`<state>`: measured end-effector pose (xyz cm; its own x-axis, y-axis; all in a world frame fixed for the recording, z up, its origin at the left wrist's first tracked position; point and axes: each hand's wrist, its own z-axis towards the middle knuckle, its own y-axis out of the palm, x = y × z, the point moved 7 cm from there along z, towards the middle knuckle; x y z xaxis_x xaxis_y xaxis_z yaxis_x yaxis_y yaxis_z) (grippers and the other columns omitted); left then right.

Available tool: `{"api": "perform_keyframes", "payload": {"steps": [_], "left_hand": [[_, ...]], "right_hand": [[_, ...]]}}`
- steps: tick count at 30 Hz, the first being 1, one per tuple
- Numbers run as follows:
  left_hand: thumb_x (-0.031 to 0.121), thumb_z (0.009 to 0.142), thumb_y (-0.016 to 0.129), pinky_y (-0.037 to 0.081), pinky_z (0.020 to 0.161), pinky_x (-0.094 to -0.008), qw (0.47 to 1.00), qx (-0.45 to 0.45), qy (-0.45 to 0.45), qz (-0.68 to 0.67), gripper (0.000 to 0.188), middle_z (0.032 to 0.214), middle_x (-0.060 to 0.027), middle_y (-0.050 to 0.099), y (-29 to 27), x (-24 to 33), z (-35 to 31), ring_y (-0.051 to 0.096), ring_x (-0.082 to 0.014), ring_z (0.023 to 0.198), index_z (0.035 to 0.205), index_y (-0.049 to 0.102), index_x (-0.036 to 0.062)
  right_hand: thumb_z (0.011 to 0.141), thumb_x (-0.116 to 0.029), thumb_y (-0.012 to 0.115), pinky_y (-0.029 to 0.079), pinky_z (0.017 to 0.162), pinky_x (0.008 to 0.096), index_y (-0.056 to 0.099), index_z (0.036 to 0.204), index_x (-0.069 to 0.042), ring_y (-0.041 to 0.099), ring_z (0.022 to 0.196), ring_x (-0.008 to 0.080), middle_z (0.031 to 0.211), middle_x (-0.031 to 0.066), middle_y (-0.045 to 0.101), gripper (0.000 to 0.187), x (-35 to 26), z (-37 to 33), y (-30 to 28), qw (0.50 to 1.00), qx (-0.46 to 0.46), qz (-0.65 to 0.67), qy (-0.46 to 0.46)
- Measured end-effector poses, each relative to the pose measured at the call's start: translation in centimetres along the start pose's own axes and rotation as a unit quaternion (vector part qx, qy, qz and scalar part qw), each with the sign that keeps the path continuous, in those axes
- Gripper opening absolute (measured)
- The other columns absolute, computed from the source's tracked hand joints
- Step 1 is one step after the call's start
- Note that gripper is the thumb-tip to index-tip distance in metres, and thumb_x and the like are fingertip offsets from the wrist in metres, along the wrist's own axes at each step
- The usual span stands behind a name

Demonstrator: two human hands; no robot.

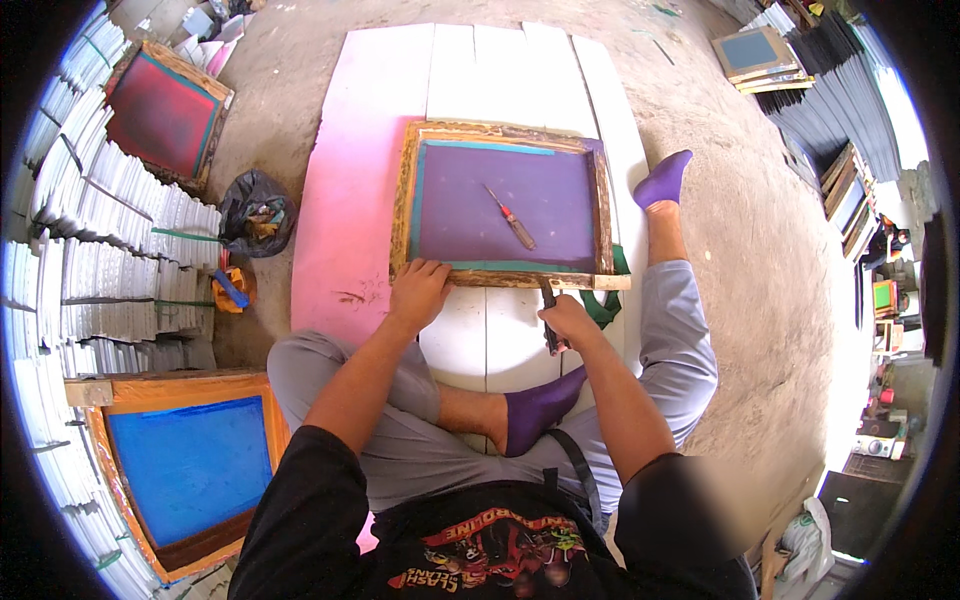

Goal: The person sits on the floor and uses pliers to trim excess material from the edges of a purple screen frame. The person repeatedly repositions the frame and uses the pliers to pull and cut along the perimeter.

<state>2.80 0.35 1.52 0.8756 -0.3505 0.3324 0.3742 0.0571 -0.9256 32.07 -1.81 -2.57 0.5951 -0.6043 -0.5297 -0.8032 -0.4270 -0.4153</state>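
Note:
A wooden screen frame (402,190) with purple mesh and teal tape along its inner edges lies on the board before me. My left hand (420,292) grips its near left corner, fingers curled over the rail. My right hand (568,322) is closed around a dark pliers-like tool (549,318), whose exact kind is partly hidden by my fingers. The tool's tip meets the near rail, right of the middle. On the mesh rests a screwdriver (515,226) with a red and brownish handle, its shaft pointing away to the left. Green cloth (603,306) shows beside the frame's near right corner.
Under the frame is a white and pink board (345,150); my legs lie around its near end. A blue screen frame (190,460) stands at near left, a red one (165,115) at far left. White stacked sheets (110,215) and a black bag (258,210) flank the left side.

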Motion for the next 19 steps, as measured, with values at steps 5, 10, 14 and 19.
{"api": "perform_keyframes", "payload": {"steps": [5,10,14,19], "left_hand": [[0.023,0.085,0.075,0.047,0.098,-0.0423,1.0,0.01,-0.007,0.002,0.035,0.114,-0.0056,0.069,-0.2,-0.2,-0.1,0.061,-0.0264,0.111,0.117,0.069,0.0091],[0.023,0.084,0.076,0.047,0.097,-0.042,1.0,0.013,-0.01,-0.007,0.035,0.112,-0.0047,0.069,0.4,-0.4,0.1,0.061,-0.0261,0.108,0.115,0.07,0.0094],[0.023,0.083,0.077,0.047,0.097,-0.0424,1.0,0.01,-0.017,-0.012,0.034,0.112,-0.0043,0.07,0.0,-0.4,0.0,0.061,-0.0256,0.108,0.113,0.071,0.01],[0.024,0.083,0.078,0.047,0.097,-0.0424,1.0,-0.002,-0.023,-0.018,0.033,0.113,-0.004,0.07,0.5,-0.8,0.1,0.061,-0.0251,0.109,0.113,0.071,0.0109]], "right_hand": [[0.088,-0.009,0.06,0.049,0.038,0.044,0.059,0.092,0.011,0.064,0.05,0.029,0.068,0.0186,0.063,0.02,-2.5,-1.1,-0.5,0.997,-0.021,-0.054,0.059],[0.086,-0.009,0.053,0.058,0.063,0.0463,0.062,0.104,0.011,0.072,0.069,0.0383,0.089,0.0292,0.069,0.029,-1.3,0.0,-0.3,0.978,0.061,-0.201,-0.008],[0.086,-0.012,0.051,0.054,0.094,0.0511,0.062,0.115,0.009,0.068,0.106,0.0461,0.11,0.0334,0.069,0.037,-3.7,-2.5,-0.2,0.969,0.075,-0.234,0.011],[0.087,-0.013,0.051,0.051,0.099,0.0514,0.063,0.118,0.008,0.066,0.113,0.047,0.117,0.0334,0.067,0.039,-3.3,-1.9,-0.9,0.962,0.045,-0.268,0.005]]}}
